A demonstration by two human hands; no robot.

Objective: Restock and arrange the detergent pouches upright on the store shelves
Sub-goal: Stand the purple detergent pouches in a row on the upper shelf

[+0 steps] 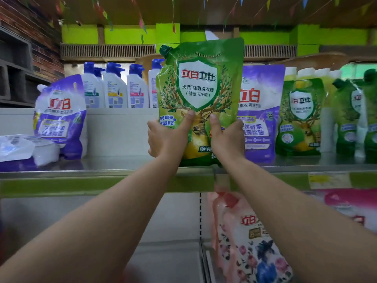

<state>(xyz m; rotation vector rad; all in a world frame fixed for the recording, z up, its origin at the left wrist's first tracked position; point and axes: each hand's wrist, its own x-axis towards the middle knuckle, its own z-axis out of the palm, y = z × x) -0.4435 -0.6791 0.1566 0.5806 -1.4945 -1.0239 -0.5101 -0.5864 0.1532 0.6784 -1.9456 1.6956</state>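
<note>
On the far left of the shelf (102, 173) a purple pouch (61, 117) leans beside white bottles (115, 86). My left hand (165, 137) and right hand (226, 139) both grip the green pouch (201, 82) by its lower half — thumbs on its front, base at the shelf's front edge. I'm mid-placement; next I'd seat it upright beside the purple pouch on the right (262, 103), just before the green row (301, 117).

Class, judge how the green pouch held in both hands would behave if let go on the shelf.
The green pouch looks soft and bulging, so probably floppy and heavy. Both the left hand and right hand grip it, suggesting it may slump or tip.
</note>
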